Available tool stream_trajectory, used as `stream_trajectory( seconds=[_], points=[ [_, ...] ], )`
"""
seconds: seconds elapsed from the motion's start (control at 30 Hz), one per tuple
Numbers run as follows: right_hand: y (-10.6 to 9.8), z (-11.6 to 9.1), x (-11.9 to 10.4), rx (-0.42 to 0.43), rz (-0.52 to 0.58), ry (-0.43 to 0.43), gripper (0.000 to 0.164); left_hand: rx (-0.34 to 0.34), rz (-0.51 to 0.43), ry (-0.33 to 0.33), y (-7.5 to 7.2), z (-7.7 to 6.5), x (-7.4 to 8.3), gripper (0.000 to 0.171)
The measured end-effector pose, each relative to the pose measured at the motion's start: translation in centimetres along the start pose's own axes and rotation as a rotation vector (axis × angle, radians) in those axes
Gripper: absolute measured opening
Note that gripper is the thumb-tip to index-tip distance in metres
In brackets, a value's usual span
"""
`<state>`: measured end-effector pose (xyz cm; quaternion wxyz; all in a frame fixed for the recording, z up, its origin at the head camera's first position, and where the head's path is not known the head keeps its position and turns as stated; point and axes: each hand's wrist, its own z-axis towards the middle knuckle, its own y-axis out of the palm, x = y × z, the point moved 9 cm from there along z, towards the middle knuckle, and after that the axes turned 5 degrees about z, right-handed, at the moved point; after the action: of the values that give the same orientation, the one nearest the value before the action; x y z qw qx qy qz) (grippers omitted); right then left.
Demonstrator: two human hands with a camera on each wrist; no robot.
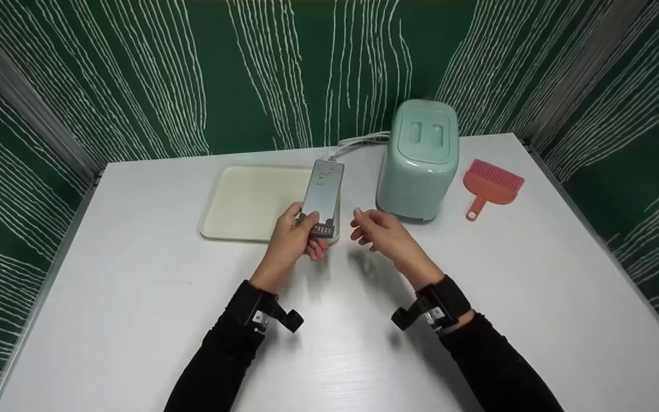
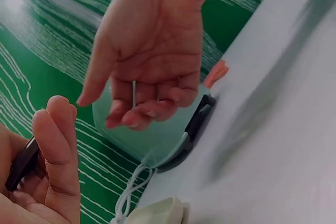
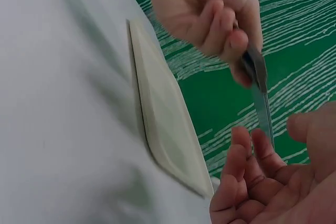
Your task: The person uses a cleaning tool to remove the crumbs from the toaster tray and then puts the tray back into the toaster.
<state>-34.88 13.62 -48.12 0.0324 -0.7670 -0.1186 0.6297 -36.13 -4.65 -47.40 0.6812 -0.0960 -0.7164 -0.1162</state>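
My left hand grips a toaster crumb tray by its dark grey slotted end, thumb on top and fingers beneath. The flat metallic part points away from me, over the right end of a cream tray. Brownish crumbs lie scattered near its far end. In the right wrist view the crumb tray appears edge-on, raised above the table. To the right, my right hand hovers with loosely curled fingers and holds nothing. Beside it stands a mint-green toaster with two slots in its top.
A red brush nested in an orange dustpan lies right of the toaster. White cords run behind the toaster toward the cream tray. Green walls with white lines border the white table at the back and sides.
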Motion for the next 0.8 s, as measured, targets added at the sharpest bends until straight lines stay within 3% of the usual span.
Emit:
stream_trajectory(
  seconds=[0.4,0.6,0.8],
  points=[
    [-7.7,-1.2,3.5,0.062,-0.081,0.061,0.051,0.048,-0.010,0.007,-1.8,-0.2,1.3,0.015],
    [-11.4,-1.2,5.4,0.073,-0.075,0.165,0.049,0.065,-0.013,0.005,-2.4,-0.2,1.5,0.015],
    [-15.7,-1.0,6.4,0.156,-0.113,0.196,0.051,0.079,-0.017,0.013,-2.7,-0.4,1.7,0.015]
  ],
)
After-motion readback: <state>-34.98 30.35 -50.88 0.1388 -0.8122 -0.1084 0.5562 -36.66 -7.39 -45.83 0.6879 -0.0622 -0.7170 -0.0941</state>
